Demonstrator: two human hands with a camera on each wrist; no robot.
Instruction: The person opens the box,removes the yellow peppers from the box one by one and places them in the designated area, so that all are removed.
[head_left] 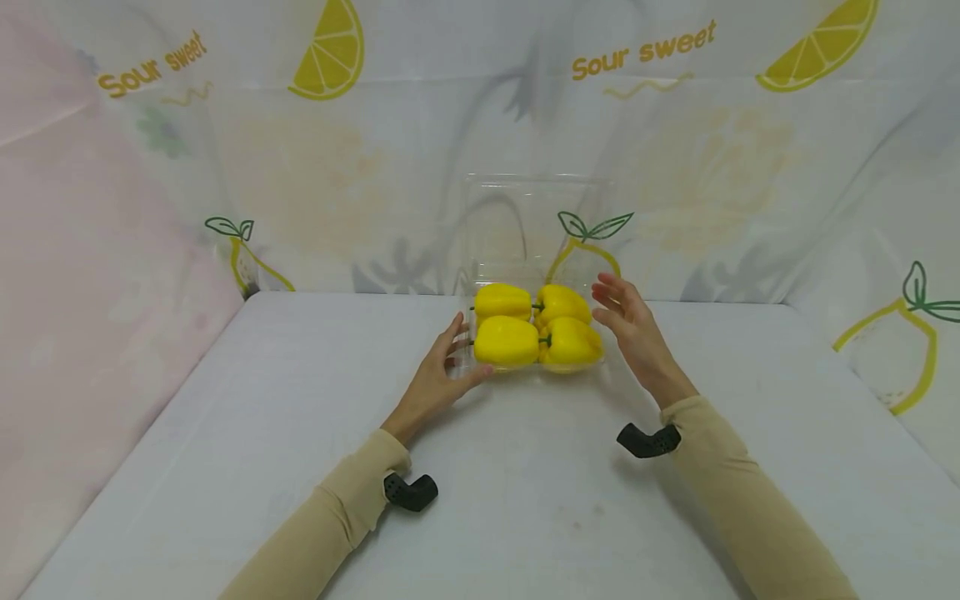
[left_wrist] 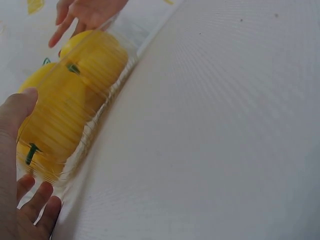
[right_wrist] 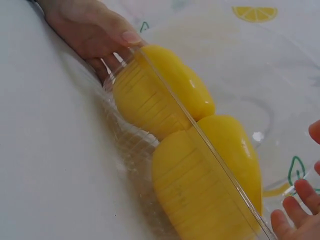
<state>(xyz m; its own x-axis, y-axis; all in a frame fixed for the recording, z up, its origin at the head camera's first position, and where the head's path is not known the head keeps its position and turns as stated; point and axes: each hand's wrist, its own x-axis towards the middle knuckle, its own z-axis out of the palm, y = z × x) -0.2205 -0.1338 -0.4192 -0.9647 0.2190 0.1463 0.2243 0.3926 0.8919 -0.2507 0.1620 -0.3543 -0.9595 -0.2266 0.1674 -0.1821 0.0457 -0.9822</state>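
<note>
A clear plastic clamshell box [head_left: 525,369] stands on the table, its lid [head_left: 540,200] raised at the back. Inside lie several yellow bell peppers [head_left: 506,341] with green stems. My left hand [head_left: 438,379] holds the box at its near left corner. In the left wrist view, that thumb [left_wrist: 25,105] lies at the rim and the fingers [left_wrist: 37,207] are low by the side wall. Beside the right wall is my right hand [head_left: 633,333], fingers spread and slightly bent, holding nothing. Whether it touches the wall is unclear.
A white cloth covers the table [head_left: 540,467]. Behind it hangs a light curtain [head_left: 420,142] with lemon prints, close to the raised lid. A pinkish cloth [head_left: 90,275] hangs at the left. Black devices [head_left: 411,492] are worn on both wrists.
</note>
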